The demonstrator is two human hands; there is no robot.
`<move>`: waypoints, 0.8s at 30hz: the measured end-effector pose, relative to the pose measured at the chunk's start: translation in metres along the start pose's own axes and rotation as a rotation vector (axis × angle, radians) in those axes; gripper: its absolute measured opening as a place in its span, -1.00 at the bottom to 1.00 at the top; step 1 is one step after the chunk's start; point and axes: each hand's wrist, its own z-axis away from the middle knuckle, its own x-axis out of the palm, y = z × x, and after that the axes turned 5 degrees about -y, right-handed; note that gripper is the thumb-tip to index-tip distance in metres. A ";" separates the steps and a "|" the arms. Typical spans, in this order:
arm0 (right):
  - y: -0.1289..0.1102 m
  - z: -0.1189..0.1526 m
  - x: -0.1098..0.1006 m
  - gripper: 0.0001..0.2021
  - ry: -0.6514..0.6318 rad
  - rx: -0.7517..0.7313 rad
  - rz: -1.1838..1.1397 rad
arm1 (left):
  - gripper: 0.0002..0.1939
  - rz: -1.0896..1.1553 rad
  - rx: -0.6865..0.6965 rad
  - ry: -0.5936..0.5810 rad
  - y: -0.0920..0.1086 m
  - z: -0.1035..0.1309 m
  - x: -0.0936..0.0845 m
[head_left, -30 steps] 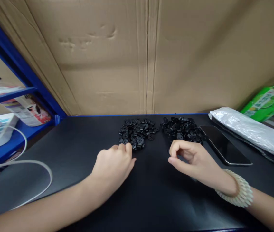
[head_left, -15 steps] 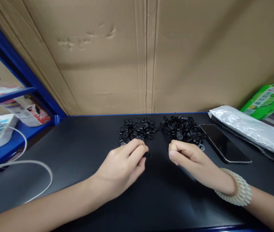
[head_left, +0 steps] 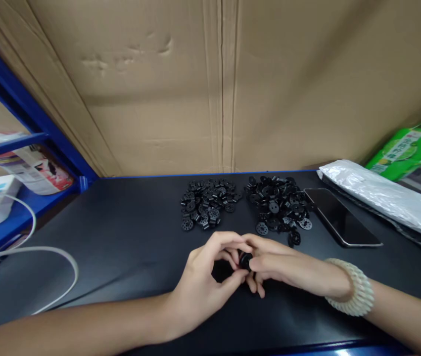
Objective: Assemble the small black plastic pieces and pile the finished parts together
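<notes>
Both hands meet over the near middle of the black table. A small round black part (head_left: 246, 260) sits between their fingertips. My left hand (head_left: 210, 277) curves around it from the left, thumb and fingers closed on it. From the right, my right hand (head_left: 284, 264) presses thumb and fingers on the same part; a pale coiled band circles that wrist. Behind my left hand lies a pile of small black parts (head_left: 210, 200), some round with holes. A second pile of black round parts (head_left: 275, 198) lies behind my right hand.
A phone (head_left: 344, 217) lies right of the piles, beside a silvery plastic package (head_left: 384, 195) and a green pack (head_left: 399, 151). At left, a blue shelf (head_left: 43, 195) holds a bottle and a white device. A white cable (head_left: 65, 257) loops over the table's left side. Cardboard (head_left: 151, 118) stands behind.
My hands have come together, my left moving right and my right moving left and slightly down. Both now hold a black part between them. More of the piles' near edges shows.
</notes>
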 end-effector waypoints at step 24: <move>-0.005 -0.006 0.002 -0.74 -0.021 -0.002 -0.142 | -0.71 -0.126 0.137 -0.050 -0.001 -0.005 -0.002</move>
